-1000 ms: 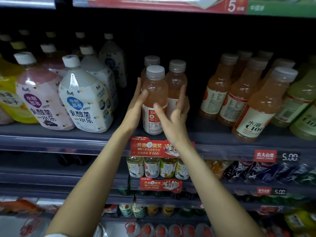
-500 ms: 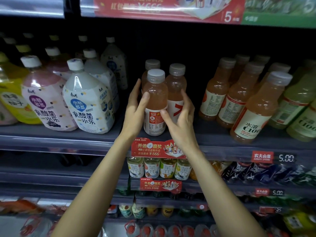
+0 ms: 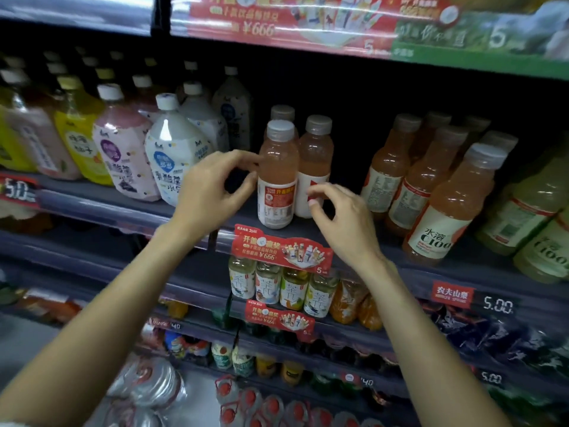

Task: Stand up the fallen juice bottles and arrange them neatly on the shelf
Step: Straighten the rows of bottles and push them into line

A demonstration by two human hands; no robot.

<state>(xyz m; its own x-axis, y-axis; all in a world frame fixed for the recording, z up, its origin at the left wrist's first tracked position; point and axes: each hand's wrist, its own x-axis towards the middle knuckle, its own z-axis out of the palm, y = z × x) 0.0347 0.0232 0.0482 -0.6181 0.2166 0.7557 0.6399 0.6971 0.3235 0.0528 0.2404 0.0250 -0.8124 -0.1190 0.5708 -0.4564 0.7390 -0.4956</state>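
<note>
The whole view is a bit smeary, so the small print on the labels is unreadable, and the bottles at the back of the shelf (image 3: 354, 232) fade into the dark. Of the third pink juice bottle behind my front two I can only see the cap (image 3: 282, 112).

So that's three pink juice bottles in the middle, all upright. The front bottle (image 3: 276, 177) is clear smooth plastic with a ribbed grey cap and a red and white label; the second one (image 3: 314, 167) stands just beside it on the right, touching or nearly so.

My left hand (image 3: 209, 192) is just left of the front bottle, fingers loosely curled with the tips at its side; whether they touch it is hard to say. My right hand (image 3: 341, 220) is in front of the second bottle, fingers curled, not clamped on anything.

On the right, a row of orange juice bottles (image 3: 443, 208) leans, about six. On the left, fat pouch-shaped bottles (image 3: 175, 158) in white, pink and yellow.
</note>
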